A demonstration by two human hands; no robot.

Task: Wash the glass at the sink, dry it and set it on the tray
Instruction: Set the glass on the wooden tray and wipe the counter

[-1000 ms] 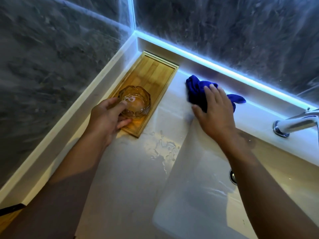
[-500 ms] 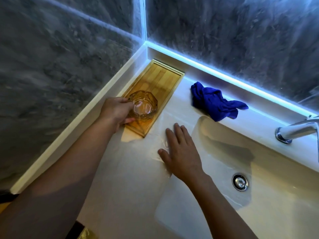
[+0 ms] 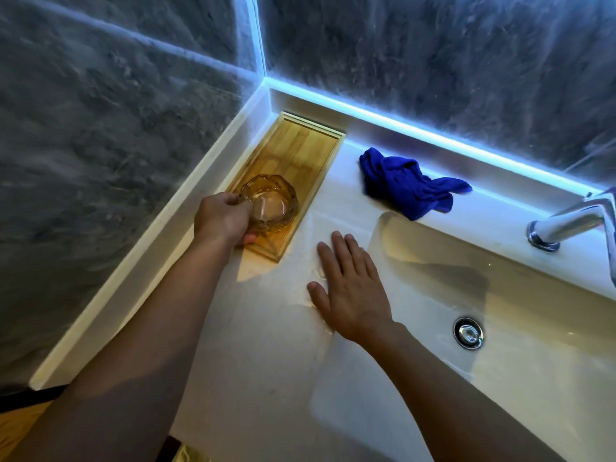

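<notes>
Unmoved since before — left hand grips glass on tray.

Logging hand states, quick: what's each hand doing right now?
Left hand: closed on the glass, which sits on the tray.
Right hand: open, flat on the counter, holding nothing.

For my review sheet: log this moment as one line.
stage: placing | glass: on tray, near end | left hand: gripping glass | right hand: flat on counter | cloth: behind basin
</notes>
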